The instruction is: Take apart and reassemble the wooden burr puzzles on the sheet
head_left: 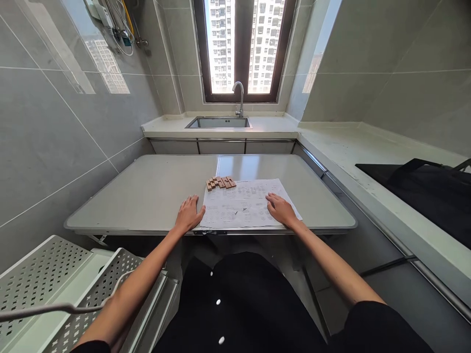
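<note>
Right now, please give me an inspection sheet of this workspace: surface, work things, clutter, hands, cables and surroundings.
Surface: grey table, smooth, with a seam down the middle.
Work things: printed paper sheet lies flat at the near edge; wooden blocks lie in a cluster at its far left corner.
Clutter: nothing seen on the table; black bag on the right counter.
Hands: left hand flat on the table at the sheet's left edge; right hand flat on the sheet; fingers open, holding nothing.
Cables: white cable over the perforated rack, lower left; wires hang on the wall, upper left.
Surroundings: sink and faucet under a window; tiled walls.
</note>
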Motion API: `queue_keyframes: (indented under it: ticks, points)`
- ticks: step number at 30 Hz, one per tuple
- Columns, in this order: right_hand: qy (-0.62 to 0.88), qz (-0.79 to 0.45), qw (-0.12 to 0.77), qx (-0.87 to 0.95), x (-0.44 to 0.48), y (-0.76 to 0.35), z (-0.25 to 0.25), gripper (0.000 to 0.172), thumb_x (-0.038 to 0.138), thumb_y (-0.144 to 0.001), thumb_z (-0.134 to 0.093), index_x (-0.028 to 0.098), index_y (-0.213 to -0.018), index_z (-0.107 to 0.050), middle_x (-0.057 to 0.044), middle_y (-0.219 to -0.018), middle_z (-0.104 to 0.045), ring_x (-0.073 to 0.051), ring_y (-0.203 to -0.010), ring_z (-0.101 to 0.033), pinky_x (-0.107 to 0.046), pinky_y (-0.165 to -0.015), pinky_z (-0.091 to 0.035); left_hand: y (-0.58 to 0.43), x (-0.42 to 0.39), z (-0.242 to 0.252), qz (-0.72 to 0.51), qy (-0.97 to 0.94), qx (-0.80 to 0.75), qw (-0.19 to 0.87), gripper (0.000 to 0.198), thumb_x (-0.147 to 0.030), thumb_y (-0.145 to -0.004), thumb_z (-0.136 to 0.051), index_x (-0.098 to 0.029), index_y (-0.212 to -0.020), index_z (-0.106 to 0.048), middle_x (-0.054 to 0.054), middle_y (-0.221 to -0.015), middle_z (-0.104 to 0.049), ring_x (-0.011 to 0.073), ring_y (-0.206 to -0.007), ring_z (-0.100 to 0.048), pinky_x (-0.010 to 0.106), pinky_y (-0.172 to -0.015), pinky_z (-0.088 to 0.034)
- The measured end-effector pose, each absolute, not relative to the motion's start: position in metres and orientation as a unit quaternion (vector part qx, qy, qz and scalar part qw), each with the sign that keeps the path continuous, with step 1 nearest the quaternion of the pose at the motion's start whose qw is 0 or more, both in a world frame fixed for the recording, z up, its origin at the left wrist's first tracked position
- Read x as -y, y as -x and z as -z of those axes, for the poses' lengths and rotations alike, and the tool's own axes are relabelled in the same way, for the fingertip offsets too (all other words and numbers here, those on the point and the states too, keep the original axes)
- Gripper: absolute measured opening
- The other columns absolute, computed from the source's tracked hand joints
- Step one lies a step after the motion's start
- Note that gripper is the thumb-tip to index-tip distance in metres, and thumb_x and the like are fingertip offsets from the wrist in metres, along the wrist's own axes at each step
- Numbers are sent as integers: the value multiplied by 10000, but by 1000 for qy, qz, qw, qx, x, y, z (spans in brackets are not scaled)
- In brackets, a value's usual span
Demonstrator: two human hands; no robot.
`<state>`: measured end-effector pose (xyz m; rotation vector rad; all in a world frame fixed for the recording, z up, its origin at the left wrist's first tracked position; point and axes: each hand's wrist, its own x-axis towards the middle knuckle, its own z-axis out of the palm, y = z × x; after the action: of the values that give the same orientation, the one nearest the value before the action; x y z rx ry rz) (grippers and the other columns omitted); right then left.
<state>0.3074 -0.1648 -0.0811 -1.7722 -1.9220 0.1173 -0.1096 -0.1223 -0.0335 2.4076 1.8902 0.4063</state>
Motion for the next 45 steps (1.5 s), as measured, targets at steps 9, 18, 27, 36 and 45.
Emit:
queue_keyframes:
  ticks: [9, 18, 27, 36, 45]
  points:
    - [650, -39, 267, 711, 164, -310, 81, 429, 218, -1009, -464, 239, -1370, -695, -63, -1531, -613, -243, -1478, -516, -443, -1222, -432, 113, 119, 39, -139, -783, -606, 25, 671, -526, -1039, -364, -117, -1570, -404, 177, -1646, -450, 311, -1582, -330, 457, -1298, -222]
    - [652, -33, 264, 710, 165, -310, 80, 424, 210, -1005, -472, 239, -1362, -700, -63, -1516, -628, -251, -1460, -536, -438, -1200, -452, 113, 119, 38, -144, -776, -613, 31, 670, -528, -1033, -378, -122, -1566, -412, 190, -1630, -468, 318, -1570, -351, 468, -1282, -254]
    - [656, -35, 259, 708, 171, -309, 74, 425, 205, -1022, -448, 232, -1368, -694, -66, -1515, -629, -239, -1461, -532, -413, -1206, -438, 113, 117, 39, -144, -766, -625, 43, 697, -543, -1027, -402, -126, -1586, -398, 180, -1649, -442, 314, -1571, -351, 461, -1291, -259]
    - [655, -34, 263, 707, 171, -308, 71, 425, 186, -1009, -466, 232, -1359, -701, -73, -1498, -642, -243, -1451, -544, -409, -1209, -437, 115, 116, 38, -154, -765, -625, 43, 674, -497, -1029, -401, -105, -1578, -408, 195, -1636, -456, 320, -1556, -377, 472, -1287, -274]
    - [652, -36, 269, 708, 170, -311, 72, 423, 190, -1004, -470, 243, -1347, -712, -55, -1489, -652, -243, -1438, -557, -411, -1210, -442, 113, 116, 36, -163, -765, -622, 41, 635, -467, -1019, -420, -123, -1553, -441, 187, -1604, -500, 318, -1533, -413, 475, -1271, -311]
